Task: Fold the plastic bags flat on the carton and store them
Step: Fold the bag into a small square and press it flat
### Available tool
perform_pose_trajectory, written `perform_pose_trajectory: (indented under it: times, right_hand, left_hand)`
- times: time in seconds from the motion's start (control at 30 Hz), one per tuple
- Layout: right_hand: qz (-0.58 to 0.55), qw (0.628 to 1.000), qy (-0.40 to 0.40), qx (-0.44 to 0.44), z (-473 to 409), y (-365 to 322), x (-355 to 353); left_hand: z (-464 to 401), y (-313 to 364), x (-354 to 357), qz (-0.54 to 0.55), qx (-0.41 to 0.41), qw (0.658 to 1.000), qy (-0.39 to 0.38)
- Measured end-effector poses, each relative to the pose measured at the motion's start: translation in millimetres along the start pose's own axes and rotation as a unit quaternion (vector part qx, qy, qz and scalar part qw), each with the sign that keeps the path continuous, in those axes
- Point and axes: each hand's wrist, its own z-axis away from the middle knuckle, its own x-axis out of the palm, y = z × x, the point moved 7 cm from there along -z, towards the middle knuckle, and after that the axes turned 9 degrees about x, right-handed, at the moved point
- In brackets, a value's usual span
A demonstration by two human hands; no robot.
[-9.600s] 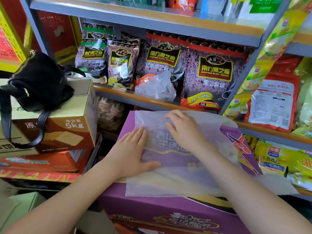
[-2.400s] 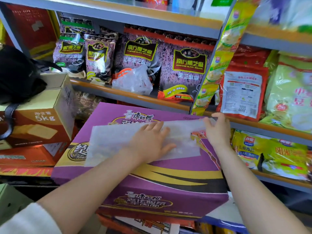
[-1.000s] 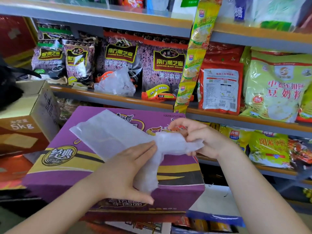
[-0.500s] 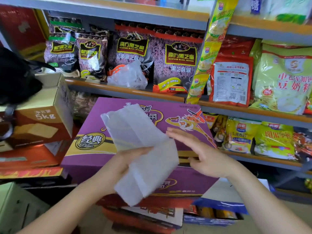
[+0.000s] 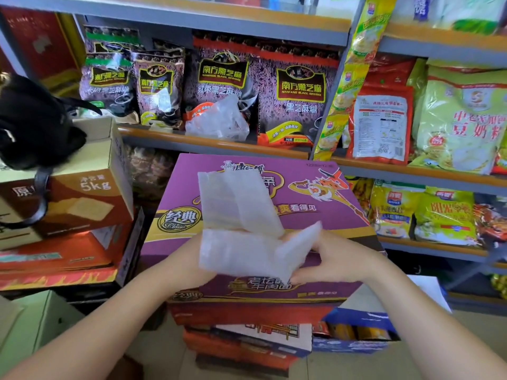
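Translucent white plastic bag (image 5: 241, 231), folded into a long strip, held up above the near half of the purple printed cardboard carton (image 5: 323, 215), not lying flat on it. Strip bent in the middle: upper length rises toward 12 o'clock over the carton top, lower length runs sideways between the two hands, with a short flap sticking up at 2 o'clock from the bend. Left hand (image 5: 186, 259) sits at 8 o'clock of the bag, mostly hidden behind the plastic; it holds the lower left portion, though how its fingers lie cannot be told. Right hand (image 5: 332, 259) at 4 o'clock of the bag, fingers curled, pinching the right end of the fold between thumb and fingertips. Both forearms come in bare from the bottom edge. Carton rests on a stack of red and blue boxes (image 5: 247, 341). At 12 o'clock from the carton, a loose heap of clear crumpled plastic bags (image 5: 219, 119) lies on the orange-edged metal shelf (image 5: 214, 145), in front of purple black-sesame packets (image 5: 299, 97). At 9 o'clock, a brown and white 5 kg cardboard box (image 5: 90, 193) with a black strapped bag (image 5: 33, 122) resting on top. Yellow and green food packets (image 5: 461, 119) fill the shelves at 3 o'clock.
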Motion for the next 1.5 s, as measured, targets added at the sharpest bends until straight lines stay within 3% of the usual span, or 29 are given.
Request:
perform_pose_trajectory:
  times: [0.13,0.23,0.3,0.4,0.53,0.73,0.87,0.97,1.1,1.27,1.33,1.43,1.5]
  right_hand:
    - [-0.129,0.987,0.1,0.009,15.0,-4.0,-10.4]
    - [-0.318,0.939,0.131,-0.005,10.1,-14.6,-20.2]
    - [-0.38,0.914,0.142,0.032,-7.5,-10.5,-24.9]
    - [-0.325,0.918,0.16,0.16,-36.2,12.5,-26.5]
    - [-0.246,0.931,0.153,0.222,-61.1,28.2,-29.6]
    - [-0.182,0.93,0.231,0.221,-97.1,33.8,-57.9]
    - [-0.054,0.939,0.266,0.212,-118.1,29.1,-64.8]
    - [0.008,0.931,0.278,0.237,-126.0,36.2,-67.1]
    - [0.058,0.926,0.277,0.249,-133.4,40.5,-64.9]
    - [0.097,0.929,0.27,0.233,-138.4,36.0,-68.3]
    - [0.1,0.941,0.248,0.208,-143.5,33.4,-70.9]
    - [0.092,0.959,0.205,0.173,-151.9,29.8,-72.3]
    - [0.083,0.962,0.181,0.187,-155.1,31.0,-73.8]
  left_hand:
    - [-4.3,1.9,-1.1,0.113,0.026,0.993,0.016]
    - [-3.9,-10.3,-11.0,0.073,-0.012,0.99,0.121]
    - [-3.4,-16.1,-23.1,0.031,-0.03,0.983,0.18]
    - [-11.7,-23.6,-26.7,-0.054,-0.069,0.982,0.169]
    - [-17.9,-30.2,-20.7,-0.169,-0.094,0.973,0.128]
    - [-25.5,-30.1,-19.1,-0.182,-0.102,0.973,0.099]
    - [-29.2,-34.1,-20.1,-0.254,-0.045,0.961,0.101]
    - [-32.0,-40.2,-20.3,-0.289,-0.063,0.95,0.097]
    - [-33.6,-45.0,-24.1,-0.285,-0.073,0.951,0.093]
    - [-52.7,-59.1,-23.8,-0.259,-0.091,0.962,0.006]
    - [-66.5,-72.6,-29.1,-0.238,-0.121,0.964,0.006]
    - [-90.3,-91.1,-45.0,-0.301,-0.163,0.939,0.027]
    - [-102.4,-97.6,-48.4,-0.332,-0.187,0.925,0.001]
